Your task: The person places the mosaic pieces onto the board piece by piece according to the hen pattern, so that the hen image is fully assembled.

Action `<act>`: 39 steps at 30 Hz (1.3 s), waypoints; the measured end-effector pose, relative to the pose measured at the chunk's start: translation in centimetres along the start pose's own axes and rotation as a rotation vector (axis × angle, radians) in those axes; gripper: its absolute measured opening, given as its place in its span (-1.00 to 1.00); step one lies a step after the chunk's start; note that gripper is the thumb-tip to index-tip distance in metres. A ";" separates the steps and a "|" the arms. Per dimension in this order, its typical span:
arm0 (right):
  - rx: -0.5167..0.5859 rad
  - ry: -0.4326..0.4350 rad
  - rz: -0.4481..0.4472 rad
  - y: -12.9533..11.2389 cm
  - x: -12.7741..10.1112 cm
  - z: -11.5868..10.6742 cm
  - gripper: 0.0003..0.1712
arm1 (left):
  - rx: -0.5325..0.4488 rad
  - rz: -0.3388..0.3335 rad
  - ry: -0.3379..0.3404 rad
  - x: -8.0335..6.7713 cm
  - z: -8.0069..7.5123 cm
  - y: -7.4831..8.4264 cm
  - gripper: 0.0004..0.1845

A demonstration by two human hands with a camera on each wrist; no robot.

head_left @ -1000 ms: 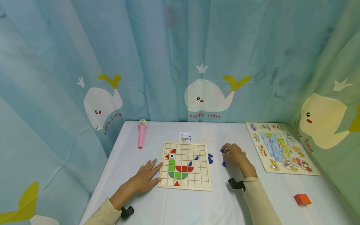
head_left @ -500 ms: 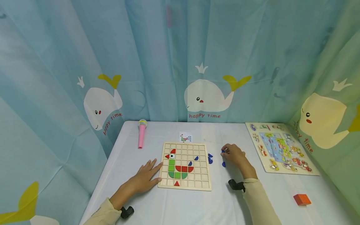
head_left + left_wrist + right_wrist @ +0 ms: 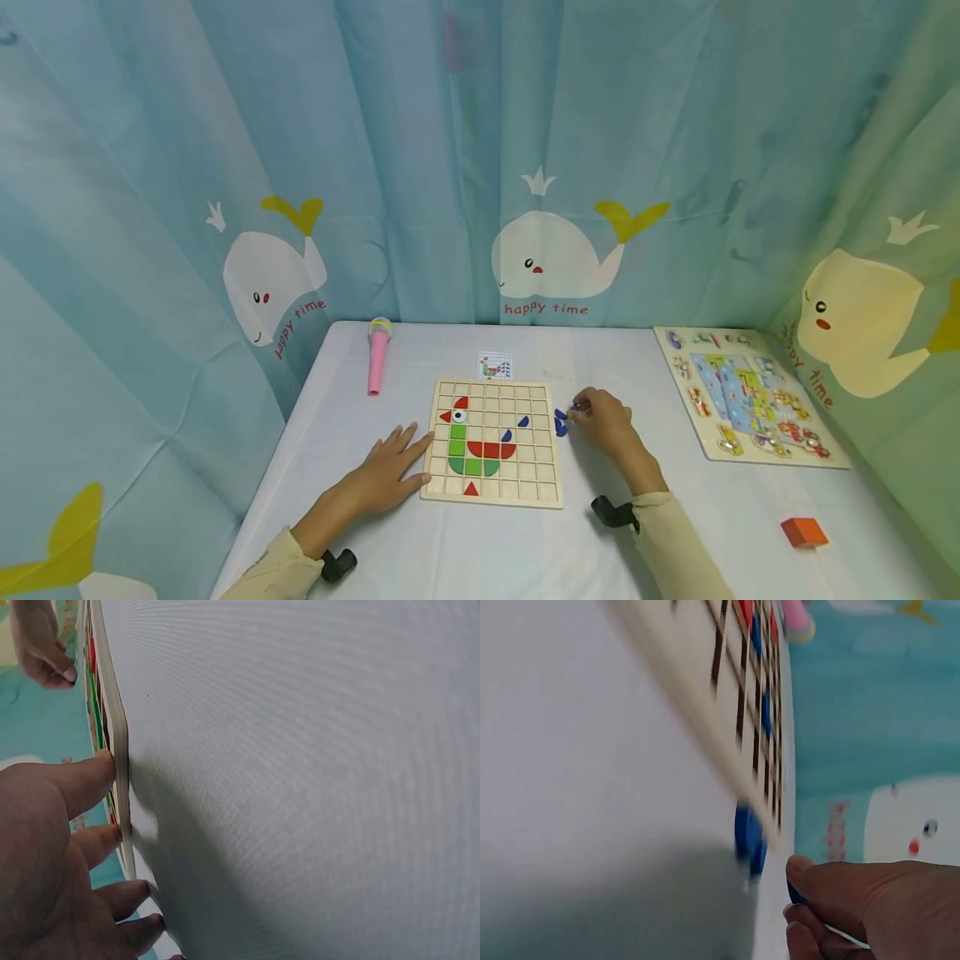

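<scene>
While the left hand (image 3: 382, 479) lies flat, fingers relaxed, steadying the grid board (image 3: 492, 442), the right hand (image 3: 603, 421) pinches a blue piece (image 3: 573, 407) at frame centre; fitting it into a cell seems next.

My sleeves (image 3: 678, 546) are pale cream and long. A small black camera mount (image 3: 613, 512) sits at each wrist.

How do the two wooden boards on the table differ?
The grid board lies between the hands, mostly bare squares with a few plain colour pieces forming a bird. The picture puzzle board lies at the table's right edge, untouched, crowded with small pictures. Both are pale wood and lie flat.
</scene>
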State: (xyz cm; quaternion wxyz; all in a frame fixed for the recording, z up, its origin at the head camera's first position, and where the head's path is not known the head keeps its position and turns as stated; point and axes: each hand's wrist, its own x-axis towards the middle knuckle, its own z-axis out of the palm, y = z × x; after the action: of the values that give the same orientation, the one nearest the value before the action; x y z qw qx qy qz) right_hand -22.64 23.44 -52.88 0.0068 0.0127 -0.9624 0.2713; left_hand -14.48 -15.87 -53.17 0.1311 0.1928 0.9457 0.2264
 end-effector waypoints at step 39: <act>0.008 -0.038 -0.113 -6.4 -3.5 3.9 -0.91 | 0.012 -0.023 0.006 0.2 0.6 -0.3 -0.30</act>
State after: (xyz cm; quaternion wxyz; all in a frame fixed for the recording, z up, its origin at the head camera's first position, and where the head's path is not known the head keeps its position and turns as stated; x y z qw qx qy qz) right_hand -19.04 15.99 -52.96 0.0037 0.0722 -0.9590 0.2741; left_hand -14.52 -15.81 -53.83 0.1299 0.1820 0.9496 0.2199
